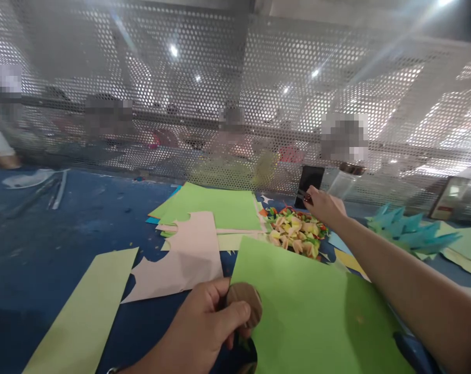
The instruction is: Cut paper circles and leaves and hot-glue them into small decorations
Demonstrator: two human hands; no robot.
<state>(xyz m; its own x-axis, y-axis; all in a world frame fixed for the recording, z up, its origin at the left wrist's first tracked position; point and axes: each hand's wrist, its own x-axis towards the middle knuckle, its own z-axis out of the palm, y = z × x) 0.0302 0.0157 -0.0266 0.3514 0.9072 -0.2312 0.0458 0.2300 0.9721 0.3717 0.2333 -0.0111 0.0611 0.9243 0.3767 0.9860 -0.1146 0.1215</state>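
My left hand (207, 322) is closed at the lower middle, thumb over a round brown disc (249, 298) that looks like wood. The disc overlaps the left edge of a bright green sheet (297, 306). My right arm stretches across the sheet's right side. At its end my right hand (325, 206) is closed beside a dark upright phone-like panel (310, 179). A small dark thing shows at its fingertips, too small to name. Below that hand lies a pile of small cut paper pieces (297, 231), cream, yellow, green and red.
A pink sheet (198, 254) with scalloped cut-outs and a pale green strip (87, 306) lie left. Behind are stacked green sheets (219, 202). Teal paper spikes (410, 228) and a clear bottle (344, 182) stand right. A perforated metal screen (204, 93) borders the blue table (114, 208).
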